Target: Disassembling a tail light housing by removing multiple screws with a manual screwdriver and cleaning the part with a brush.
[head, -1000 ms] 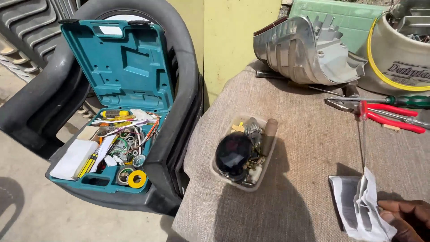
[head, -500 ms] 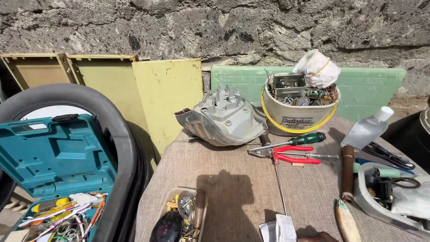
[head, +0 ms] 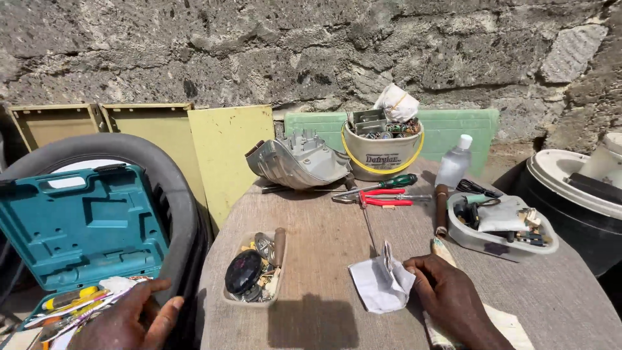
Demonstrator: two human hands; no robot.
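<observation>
On the brown cloth-covered counter (head: 324, 259), seen from the head camera, the right hand (head: 447, 299) rests low near the front edge, its fingers curled and pinching the right edge of a crumpled white paper (head: 381, 285) that lies flat on the cloth. Just behind that paper a thin metal rod (head: 369, 230) runs back toward red-handled pliers (head: 382, 198) and a green-handled screwdriver (head: 389, 185). Left of the paper sits a small clear plastic tray (head: 254, 275) holding a round black part and bits of hardware. Right of the paper, farther back, a shallow grey plastic dish (head: 502, 230) carries cables and small parts, with a brown wooden handle (head: 442, 207) beside it and a clear plastic bottle with a white cap (head: 453, 165) behind. Well behind the paper stand a white bucket with a yellow handle (head: 382, 152), full of metal pieces, and a grey cast metal housing (head: 298, 162).

Far left of the paper, off the counter, the left hand (head: 129, 317) hangs with fingers loosely spread, holding nothing, over the lower half of an open teal plastic tool case (head: 78, 227) that rests on a dark plastic chair (head: 175, 194). A rough stone wall (head: 311, 52) rises behind everything.
</observation>
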